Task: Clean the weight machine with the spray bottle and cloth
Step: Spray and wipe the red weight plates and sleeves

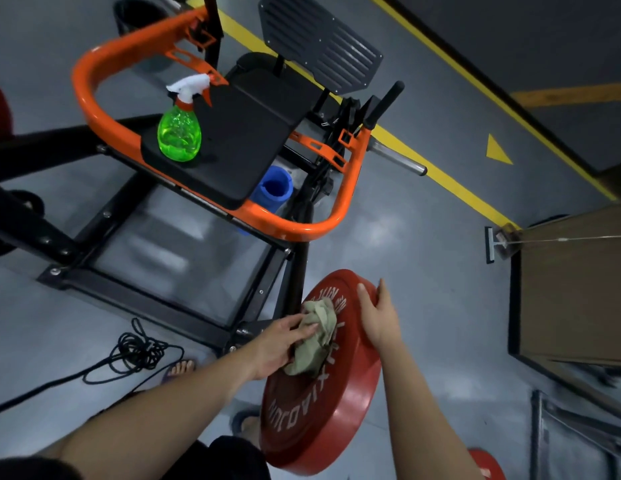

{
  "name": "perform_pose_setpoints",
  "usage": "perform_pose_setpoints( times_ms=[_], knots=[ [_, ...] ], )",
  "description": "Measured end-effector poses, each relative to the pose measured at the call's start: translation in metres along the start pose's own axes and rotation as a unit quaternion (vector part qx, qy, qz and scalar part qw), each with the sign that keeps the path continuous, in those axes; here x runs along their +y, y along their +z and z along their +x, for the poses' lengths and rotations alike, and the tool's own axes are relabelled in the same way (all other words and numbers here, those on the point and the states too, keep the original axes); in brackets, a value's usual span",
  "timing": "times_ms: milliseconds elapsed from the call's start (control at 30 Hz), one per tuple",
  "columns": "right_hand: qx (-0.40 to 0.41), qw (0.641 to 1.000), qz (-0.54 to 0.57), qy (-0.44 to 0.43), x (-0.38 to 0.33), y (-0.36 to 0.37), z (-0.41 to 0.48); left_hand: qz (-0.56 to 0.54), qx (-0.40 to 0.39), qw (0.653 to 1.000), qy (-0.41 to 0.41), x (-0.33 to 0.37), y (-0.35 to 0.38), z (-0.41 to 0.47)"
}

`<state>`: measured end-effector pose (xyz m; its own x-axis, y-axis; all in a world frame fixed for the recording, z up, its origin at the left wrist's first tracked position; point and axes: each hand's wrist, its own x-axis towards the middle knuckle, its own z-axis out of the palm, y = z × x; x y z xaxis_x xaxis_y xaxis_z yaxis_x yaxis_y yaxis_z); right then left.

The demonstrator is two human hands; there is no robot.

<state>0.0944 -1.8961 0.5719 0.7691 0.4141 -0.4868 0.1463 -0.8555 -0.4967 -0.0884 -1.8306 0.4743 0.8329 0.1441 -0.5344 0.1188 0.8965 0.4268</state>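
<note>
A red weight plate hangs on the machine's lower right side. My left hand presses a crumpled beige cloth against the plate's face near its hub, fingers spread over the cloth. My right hand holds the plate's upper rim, thumb on the face and fingers round the edge. A green spray bottle with a white and orange trigger stands upright on the machine's black seat pad, inside the orange frame.
A black footplate rises behind the seat. A blue foam roller lies under the frame. A coiled black cable lies on the grey floor at left. A bare steel sleeve sticks out right. A brown board stands at right.
</note>
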Motion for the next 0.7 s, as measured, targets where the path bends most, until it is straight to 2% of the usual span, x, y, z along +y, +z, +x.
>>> perform_pose_setpoints(
  times_ms=[67,233,300,500,700],
  knots=[
    [0.035,0.999,0.007,-0.018,0.011,0.008,-0.021,0.015,0.017,1.000,0.009,-0.002,0.005,-0.003],
    [0.110,0.979,-0.090,-0.147,0.074,0.042,-0.105,0.213,0.071,0.967,0.117,0.000,0.053,0.005],
    [0.119,0.981,-0.075,-0.136,0.083,0.051,-0.117,0.221,0.089,0.961,0.140,0.008,0.064,0.028],
    [0.142,0.974,-0.103,-0.145,0.085,0.060,-0.128,0.289,0.120,0.944,0.104,0.035,0.065,0.092],
    [0.130,0.976,-0.101,-0.145,0.084,0.059,-0.130,0.251,0.078,0.962,0.074,-0.003,0.043,0.021]
  ],
)
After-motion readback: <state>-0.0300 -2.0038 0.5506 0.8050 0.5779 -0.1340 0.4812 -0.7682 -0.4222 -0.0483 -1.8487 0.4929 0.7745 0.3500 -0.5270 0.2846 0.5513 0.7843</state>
